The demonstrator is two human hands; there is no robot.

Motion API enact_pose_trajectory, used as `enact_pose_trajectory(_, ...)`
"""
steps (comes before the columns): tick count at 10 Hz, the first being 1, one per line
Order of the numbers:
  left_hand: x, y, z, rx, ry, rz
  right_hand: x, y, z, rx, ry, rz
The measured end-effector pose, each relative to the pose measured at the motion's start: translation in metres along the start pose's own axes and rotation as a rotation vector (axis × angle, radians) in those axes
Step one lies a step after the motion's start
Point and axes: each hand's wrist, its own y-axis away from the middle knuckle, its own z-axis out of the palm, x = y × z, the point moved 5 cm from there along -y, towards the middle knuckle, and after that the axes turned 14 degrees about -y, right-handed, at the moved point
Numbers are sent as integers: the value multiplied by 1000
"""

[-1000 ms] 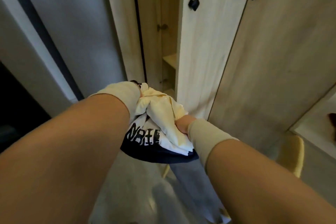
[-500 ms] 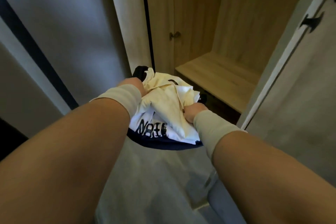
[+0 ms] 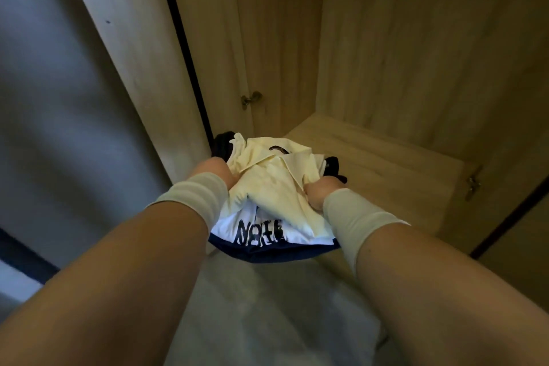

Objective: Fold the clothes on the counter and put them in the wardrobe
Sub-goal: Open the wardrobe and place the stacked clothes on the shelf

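I hold the clothes (image 3: 274,196) between my two hands in front of the open wardrobe (image 3: 386,53), just above the front edge of its shelf (image 3: 386,157). My left hand (image 3: 212,171) grips the left side of the pile and my right hand (image 3: 319,192) grips the right side. A cream shirt (image 3: 267,175) lies on top, a white piece with dark letters under it, dark fabric at the bottom.

I see the stack of clothes (image 3: 276,187) between my left hand (image 3: 212,171) and right hand (image 3: 319,192) | stack held at the front edge of the wardrobe shelf (image 3: 371,154) | wardrobe door (image 3: 133,47) left of it | hinge (image 3: 251,98) behind.
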Motion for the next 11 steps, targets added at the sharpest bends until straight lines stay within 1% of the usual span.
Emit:
enact_pose_trajectory(1,8,-53,-13,-24,14,54,-28,-40,0,35,-9,21)
enact_pose_trajectory(2,30,-112,-27,-22,40,136,-45,-83,-9,70,-114,54)
enact_pose_trajectory(3,62,-165,-38,-1,70,231,-52,-123,-25,179,-304,43)
enact_pose_trajectory(4,102,-211,-50,31,82,343,-54,-155,-41,238,-395,134)
enact_pose_trajectory(5,152,-249,-50,-2,76,431,-46,-186,-62,309,-406,226)
enact_pose_trajectory(6,206,-275,-40,-29,145,492,-18,-230,-90,285,-190,329)
enact_pose_trajectory(7,275,-302,-22,-78,251,525,22,-271,-126,479,-370,401)
enact_pose_trajectory(8,348,-325,-2,-180,354,539,67,-315,-165,563,-413,477)
enact_pose_trajectory(9,432,-355,28,-280,466,509,117,-364,-210,619,-462,503)
enact_pose_trajectory(10,530,-376,61,-362,502,460,180,-423,-259,572,-399,548)
enact_pose_trajectory(11,581,-379,74,-393,507,523,205,-447,-293,628,-413,554)
